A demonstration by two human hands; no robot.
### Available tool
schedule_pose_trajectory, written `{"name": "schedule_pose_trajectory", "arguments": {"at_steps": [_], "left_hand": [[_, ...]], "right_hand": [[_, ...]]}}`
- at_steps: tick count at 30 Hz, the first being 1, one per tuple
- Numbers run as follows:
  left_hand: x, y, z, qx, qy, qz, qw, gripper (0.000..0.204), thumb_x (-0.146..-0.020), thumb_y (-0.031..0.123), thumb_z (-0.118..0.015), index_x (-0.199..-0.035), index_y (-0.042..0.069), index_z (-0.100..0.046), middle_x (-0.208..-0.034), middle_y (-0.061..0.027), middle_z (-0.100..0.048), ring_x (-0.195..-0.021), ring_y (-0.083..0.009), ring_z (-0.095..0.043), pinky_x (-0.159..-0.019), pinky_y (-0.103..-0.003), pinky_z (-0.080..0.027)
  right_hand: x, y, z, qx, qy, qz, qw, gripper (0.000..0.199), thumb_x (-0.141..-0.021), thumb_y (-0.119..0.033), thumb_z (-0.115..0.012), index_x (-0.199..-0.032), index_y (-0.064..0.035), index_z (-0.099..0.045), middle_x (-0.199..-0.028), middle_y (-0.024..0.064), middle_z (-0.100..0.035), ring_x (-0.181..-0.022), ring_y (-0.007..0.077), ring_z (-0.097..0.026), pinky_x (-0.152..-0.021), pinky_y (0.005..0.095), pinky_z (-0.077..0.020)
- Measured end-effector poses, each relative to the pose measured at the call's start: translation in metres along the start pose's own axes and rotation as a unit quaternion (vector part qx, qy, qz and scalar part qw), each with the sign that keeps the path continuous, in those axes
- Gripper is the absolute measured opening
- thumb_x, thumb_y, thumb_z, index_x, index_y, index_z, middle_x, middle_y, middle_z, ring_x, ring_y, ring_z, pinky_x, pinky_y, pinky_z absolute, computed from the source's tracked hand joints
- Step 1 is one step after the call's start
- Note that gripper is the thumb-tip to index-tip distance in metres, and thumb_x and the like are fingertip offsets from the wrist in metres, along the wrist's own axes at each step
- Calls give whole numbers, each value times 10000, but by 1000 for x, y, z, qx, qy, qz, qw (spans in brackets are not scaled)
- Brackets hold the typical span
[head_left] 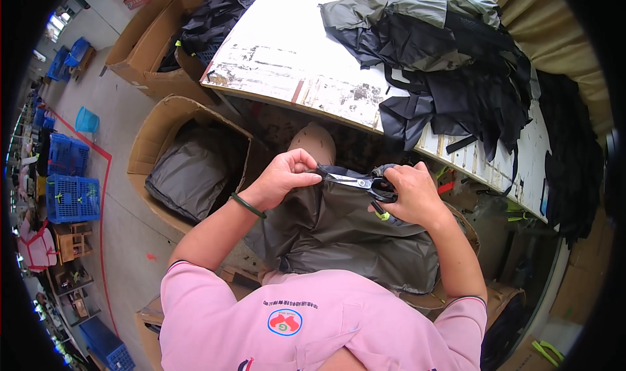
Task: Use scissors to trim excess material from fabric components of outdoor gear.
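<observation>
A dark grey-brown fabric piece (352, 231), like a bag or its shell, lies spread over my lap. Its upper edge is pinched between the thumb and fingers of my left hand (282, 177). Scissors (354, 181) with dark handles are gripped in my right hand (416, 196). Their silver blades point left along that edge, with the tips close to my left fingertips. Whether the blades are cutting anything cannot be made out. Below my right hand hangs a small yellow-green and black piece (380, 211).
A worn white table (280, 51) stands ahead, with black and grey fabric pieces (450, 51) heaped at its right. Left of me, an open cardboard box (147, 156) holds a dark fabric bundle (195, 169). Another carton (140, 51) stands behind it. Blue crates (73, 198) line the far left floor.
</observation>
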State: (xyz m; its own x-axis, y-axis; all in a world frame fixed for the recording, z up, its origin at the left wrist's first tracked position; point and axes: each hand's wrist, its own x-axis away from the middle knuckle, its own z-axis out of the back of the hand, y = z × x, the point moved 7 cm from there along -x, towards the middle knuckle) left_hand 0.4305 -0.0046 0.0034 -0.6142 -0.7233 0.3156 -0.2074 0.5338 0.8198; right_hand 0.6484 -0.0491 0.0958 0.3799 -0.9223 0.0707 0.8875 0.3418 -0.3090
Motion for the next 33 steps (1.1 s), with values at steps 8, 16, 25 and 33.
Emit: {"name": "schedule_pose_trajectory", "arguments": {"at_steps": [8,16,25,33], "left_hand": [[0,4,-7,-16,7,-6,1000,220,-824,-40,-702,-978,48,-572,-913,-5,-658,-825,-42,-618,-762,-183,-488],[4,5,-9,-31,0,-10,999,216,-838,-26,-692,-1005,33,-568,-898,-10,-657,-820,-43,-611,-751,-181,-484],[4,5,-7,-27,-2,-11,1000,244,-839,-20,-694,-1041,28,-564,-914,-12,-655,-821,-45,-610,-760,-186,-487],[37,60,49,-59,124,-87,987,315,-796,-60,-669,-1071,50,-560,-910,-21,-626,-822,-90,-603,-748,-221,-484]], "right_hand": [[-6,-6,-1,-31,10,4,999,471,-637,-443,-836,-799,-81,-583,-764,55,-596,-772,250,-591,-703,358,-347],[-9,-7,-3,-13,3,10,1000,482,-648,-499,-813,-774,-86,-601,-757,66,-618,-763,252,-612,-706,368,-347],[-6,2,-14,-25,-15,-14,999,467,-667,-485,-820,-706,-85,-582,-652,62,-618,-653,264,-609,-699,361,-362],[14,61,22,-94,72,-166,979,488,-667,-443,-842,-725,-41,-572,-682,115,-624,-660,337,-613,-622,402,-463]]}}
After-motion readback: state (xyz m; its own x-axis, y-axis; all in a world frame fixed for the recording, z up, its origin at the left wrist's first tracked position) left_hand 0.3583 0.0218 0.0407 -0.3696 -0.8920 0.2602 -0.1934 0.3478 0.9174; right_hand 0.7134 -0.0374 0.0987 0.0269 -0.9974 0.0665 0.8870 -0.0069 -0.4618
